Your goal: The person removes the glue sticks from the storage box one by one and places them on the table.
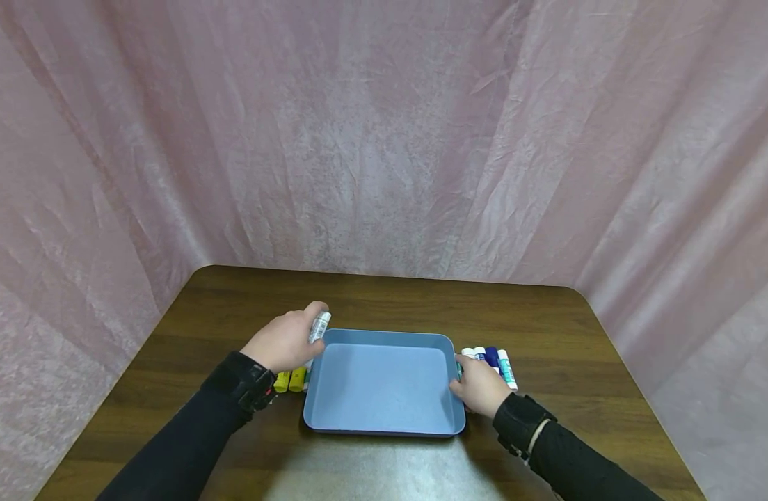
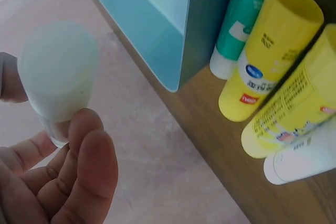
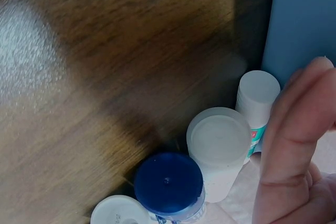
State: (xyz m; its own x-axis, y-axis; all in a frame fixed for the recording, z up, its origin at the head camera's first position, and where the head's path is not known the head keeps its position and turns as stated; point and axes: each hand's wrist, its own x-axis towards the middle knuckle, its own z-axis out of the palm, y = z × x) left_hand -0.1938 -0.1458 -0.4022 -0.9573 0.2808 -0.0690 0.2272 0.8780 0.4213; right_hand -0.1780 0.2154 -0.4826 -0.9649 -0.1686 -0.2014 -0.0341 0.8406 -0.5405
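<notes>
My left hand (image 1: 286,341) holds a white glue stick (image 1: 319,327) above the left rim of a blue tray (image 1: 384,426). In the left wrist view, its pale round end (image 2: 58,69) faces the camera, between thumb and fingers. My right hand (image 1: 481,386) is at the tray's right edge, with thumb and index finger about a green-labelled glue stick (image 3: 258,98); part of that stick is hidden by the fingers. Two yellow glue sticks (image 2: 270,51), a green one (image 2: 239,24) and a white one (image 2: 302,156) lie left of the tray.
Right of the tray, a white-capped stick (image 3: 219,137), a blue-capped one (image 3: 169,183) and another white-capped one (image 3: 121,212) form a row. Everything is on a brown wooden table (image 1: 384,292), with a pink curtain (image 1: 371,139) behind it.
</notes>
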